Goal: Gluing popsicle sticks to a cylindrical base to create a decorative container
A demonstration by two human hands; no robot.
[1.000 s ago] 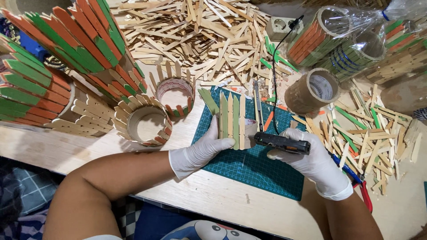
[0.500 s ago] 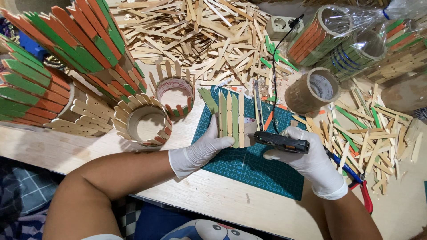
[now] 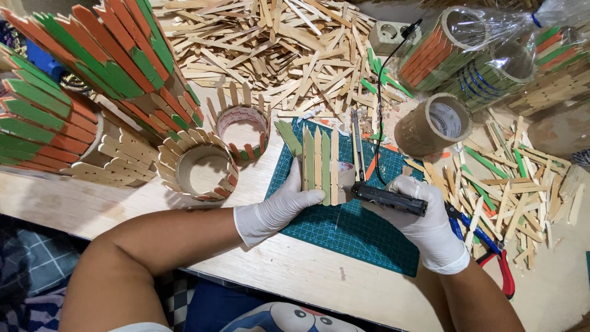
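Observation:
My left hand (image 3: 284,206), in a white glove, presses flat on the lower ends of a row of upright wooden sticks (image 3: 319,161), some plain and some green, lying side by side on a teal cutting mat (image 3: 359,230). My right hand (image 3: 424,221), also gloved, grips a black glue gun (image 3: 388,198) with its nozzle at the right edge of the stick row. The gun's black cord (image 3: 379,98) runs up to a white socket (image 3: 389,35).
A big heap of loose sticks (image 3: 276,55) lies behind the mat, more (image 3: 510,178) at the right. Stick-clad rings (image 3: 200,169) (image 3: 243,126), a tape roll (image 3: 435,123), wrapped holders (image 3: 461,49), orange-green stick pieces (image 3: 92,67), and red-handled pliers (image 3: 491,252) surround it.
My right hand has slid the glue gun slightly left and up toward the stick row. My left hand stays pressed on the sticks.

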